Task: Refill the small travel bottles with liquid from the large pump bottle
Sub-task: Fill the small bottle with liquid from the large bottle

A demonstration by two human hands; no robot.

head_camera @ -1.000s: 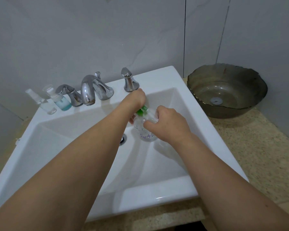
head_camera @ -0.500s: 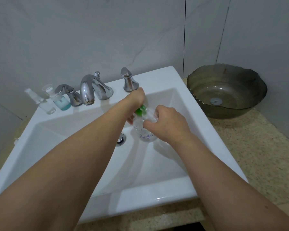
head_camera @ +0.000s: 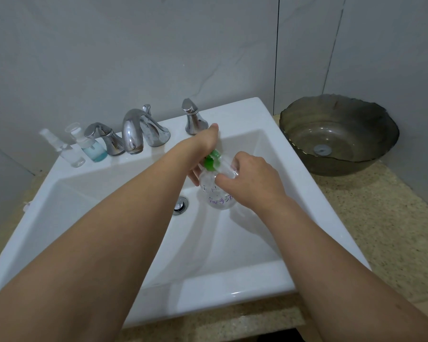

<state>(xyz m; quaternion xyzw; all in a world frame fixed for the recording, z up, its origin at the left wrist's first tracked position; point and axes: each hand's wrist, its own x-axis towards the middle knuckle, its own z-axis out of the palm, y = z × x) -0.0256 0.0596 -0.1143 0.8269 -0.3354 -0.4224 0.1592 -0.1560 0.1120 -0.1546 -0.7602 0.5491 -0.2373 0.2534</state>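
The white sink [head_camera: 269,124] fills most of my view, and I work inside its basin, probably so any spill lands there. At two o'clock sits a dark glass bowl [head_camera: 391,134] on the speckled counter [head_camera: 381,218], well apart from my work. At eleven o'clock the chrome faucet [head_camera: 134,129] stands on the ledge. I hold the large pump bottle [head_camera: 216,193], clear with purple writing, at centre beside the drain [head_camera: 181,206]; my right hand [head_camera: 252,178] wraps its shoulder to steady it. My left hand [head_camera: 204,141] closes on the green pump top [head_camera: 211,160], seemingly to unscrew it. The two small travel bottles [head_camera: 92,149] wait at ten o'clock beside the faucet handle, one teal-filled. My hands hide the bottle's neck, and I cannot tell its liquid level.
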